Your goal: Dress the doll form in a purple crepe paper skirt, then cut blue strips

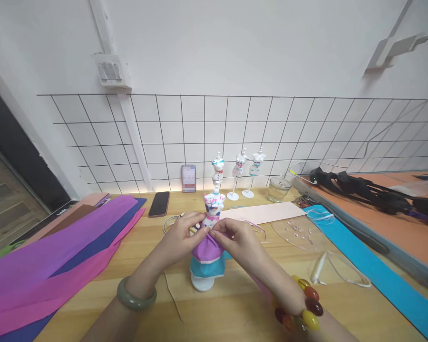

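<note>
A miniature dress form [214, 205] with pink and blue markings stands upright on a white base [202, 284] in front of me. A purple crepe-paper skirt [207, 251] is gathered around its waist, above a teal layer [207, 267]. My left hand [188, 231] wraps the waist from the left, thumb pinching the skirt's top edge. From the right, my right hand [237, 233] pinches the same edge between thumb and forefinger. Both thumbs nearly meet at the front of the waist. The back of the skirt is hidden.
Purple, navy and pink paper strips [74, 232] lie at left. Behind are a dark phone [159, 204], a propped phone [189, 178], several more dress forms [257, 164] and a glass jar [279, 188]. Right are a pale strip [267, 212], beads [299, 231] and a blue strip [364, 261].
</note>
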`<state>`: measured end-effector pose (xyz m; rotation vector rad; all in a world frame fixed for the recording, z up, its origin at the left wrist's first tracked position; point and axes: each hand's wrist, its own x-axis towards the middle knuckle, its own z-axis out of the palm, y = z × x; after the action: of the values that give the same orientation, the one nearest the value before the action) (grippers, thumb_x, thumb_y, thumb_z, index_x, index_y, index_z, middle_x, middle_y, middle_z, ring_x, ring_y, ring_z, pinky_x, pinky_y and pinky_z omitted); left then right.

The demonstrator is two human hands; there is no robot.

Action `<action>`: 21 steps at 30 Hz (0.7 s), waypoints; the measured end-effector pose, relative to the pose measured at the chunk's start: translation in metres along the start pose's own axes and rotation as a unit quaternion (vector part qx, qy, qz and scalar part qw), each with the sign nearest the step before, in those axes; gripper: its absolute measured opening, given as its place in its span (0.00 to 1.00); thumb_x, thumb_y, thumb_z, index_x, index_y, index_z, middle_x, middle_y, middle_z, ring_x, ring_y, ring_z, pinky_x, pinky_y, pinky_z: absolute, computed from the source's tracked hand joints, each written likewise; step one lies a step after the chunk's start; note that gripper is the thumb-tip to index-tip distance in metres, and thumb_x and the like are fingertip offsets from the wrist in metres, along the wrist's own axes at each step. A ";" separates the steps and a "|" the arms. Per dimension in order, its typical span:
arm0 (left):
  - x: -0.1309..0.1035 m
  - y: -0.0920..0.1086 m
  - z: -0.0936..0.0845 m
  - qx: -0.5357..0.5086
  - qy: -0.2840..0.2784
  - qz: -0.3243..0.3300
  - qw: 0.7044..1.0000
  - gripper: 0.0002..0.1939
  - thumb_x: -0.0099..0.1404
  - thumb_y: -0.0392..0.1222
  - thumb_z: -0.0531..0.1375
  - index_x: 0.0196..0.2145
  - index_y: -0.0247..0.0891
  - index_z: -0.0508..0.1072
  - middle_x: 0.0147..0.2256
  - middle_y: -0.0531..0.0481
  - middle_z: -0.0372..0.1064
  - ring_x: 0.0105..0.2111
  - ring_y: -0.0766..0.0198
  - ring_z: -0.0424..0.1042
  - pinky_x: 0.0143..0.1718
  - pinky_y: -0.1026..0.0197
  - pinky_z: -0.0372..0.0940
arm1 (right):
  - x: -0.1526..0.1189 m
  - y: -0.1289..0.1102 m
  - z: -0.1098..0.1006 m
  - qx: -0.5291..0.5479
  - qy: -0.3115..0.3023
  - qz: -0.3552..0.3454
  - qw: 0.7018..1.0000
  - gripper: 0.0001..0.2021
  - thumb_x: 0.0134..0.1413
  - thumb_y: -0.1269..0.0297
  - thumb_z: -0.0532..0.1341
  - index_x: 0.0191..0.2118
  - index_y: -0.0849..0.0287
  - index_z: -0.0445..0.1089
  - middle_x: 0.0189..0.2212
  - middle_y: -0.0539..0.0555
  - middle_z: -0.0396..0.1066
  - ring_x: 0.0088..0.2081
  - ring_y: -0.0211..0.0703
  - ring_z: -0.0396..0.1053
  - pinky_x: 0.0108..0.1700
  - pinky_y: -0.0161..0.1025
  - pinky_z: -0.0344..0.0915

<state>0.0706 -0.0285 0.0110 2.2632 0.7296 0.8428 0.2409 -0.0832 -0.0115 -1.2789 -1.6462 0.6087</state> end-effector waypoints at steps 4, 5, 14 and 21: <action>0.000 -0.004 0.002 -0.013 0.026 -0.016 0.999 0.13 0.64 0.42 0.54 0.44 0.39 0.72 0.41 0.46 0.69 0.44 0.59 0.68 0.44 0.59 0.63 | 0.000 0.000 0.000 0.023 -0.012 0.005 1.000 0.06 0.55 0.63 0.57 0.33 0.59 0.69 0.26 0.51 0.72 0.27 0.37 0.68 0.29 0.33 0.63; 0.000 -0.005 0.002 -0.016 0.029 -0.013 0.999 0.13 0.64 0.41 0.54 0.45 0.39 0.72 0.40 0.46 0.69 0.44 0.59 0.68 0.44 0.59 0.63 | 0.000 0.001 -0.001 0.027 -0.013 0.005 1.000 0.06 0.55 0.63 0.57 0.33 0.59 0.69 0.26 0.50 0.72 0.27 0.37 0.67 0.29 0.33 0.63; 0.000 -0.006 -0.001 0.034 0.057 -0.010 0.998 0.14 0.62 0.39 0.55 0.45 0.36 0.72 0.40 0.44 0.70 0.42 0.59 0.68 0.44 0.58 0.64 | 0.001 -0.002 -0.008 -0.044 -0.028 0.019 0.998 0.06 0.55 0.64 0.56 0.31 0.58 0.68 0.22 0.48 0.69 0.25 0.37 0.65 0.26 0.33 0.59; 0.001 -0.012 0.000 -0.003 0.096 -0.050 0.994 0.18 0.60 0.41 0.58 0.47 0.38 0.72 0.38 0.47 0.73 0.37 0.61 0.70 0.41 0.59 0.66 | 0.001 -0.002 -0.019 -0.092 -0.059 0.027 0.994 0.08 0.55 0.64 0.55 0.29 0.59 0.67 0.22 0.47 0.68 0.24 0.36 0.63 0.26 0.33 0.56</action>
<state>0.0680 -0.0203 0.0026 2.1399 0.9179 1.0207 0.2567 -0.0856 -0.0011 -1.4484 -1.8033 0.5857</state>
